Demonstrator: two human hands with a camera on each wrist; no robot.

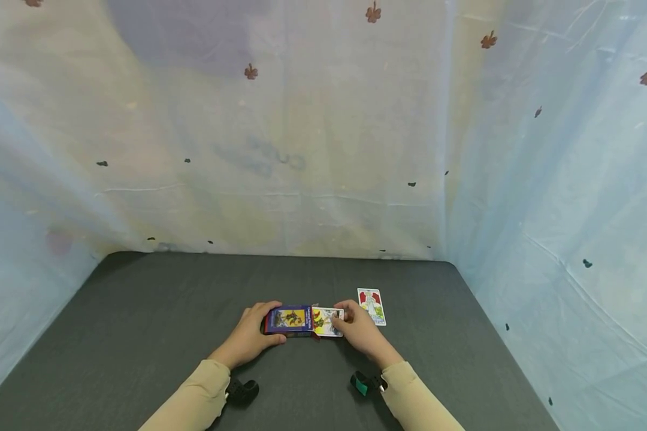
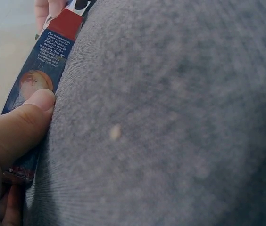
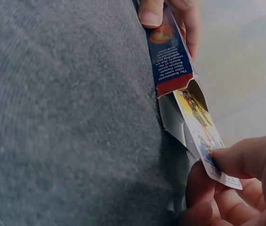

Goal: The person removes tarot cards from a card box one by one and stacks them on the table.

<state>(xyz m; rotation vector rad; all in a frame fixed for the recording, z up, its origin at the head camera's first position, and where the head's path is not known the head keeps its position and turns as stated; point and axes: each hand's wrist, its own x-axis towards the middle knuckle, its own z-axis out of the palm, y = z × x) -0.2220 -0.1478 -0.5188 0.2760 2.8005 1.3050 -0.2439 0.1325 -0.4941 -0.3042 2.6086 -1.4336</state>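
Note:
A dark blue card box (image 1: 291,319) with a picture on its front lies on the table. My left hand (image 1: 251,335) grips its left end, thumb along the near side. From the box's open right end sticks a picture card (image 1: 326,321), partly inside. My right hand (image 1: 360,328) pinches the outer end of that card between thumb and fingers, as the right wrist view shows. The box's mouth has a torn-looking flap (image 3: 174,123) hanging below the card. Another card (image 1: 372,306), with red and green on it, lies on the table just beyond my right hand.
The dark grey table (image 1: 156,341) has rounded far corners. Behind and beside it hang pale sheets (image 1: 334,131) with small leaf marks. Both wrists wear black straps, the left strap (image 1: 242,391) and the right strap (image 1: 362,383) hanging near the table surface.

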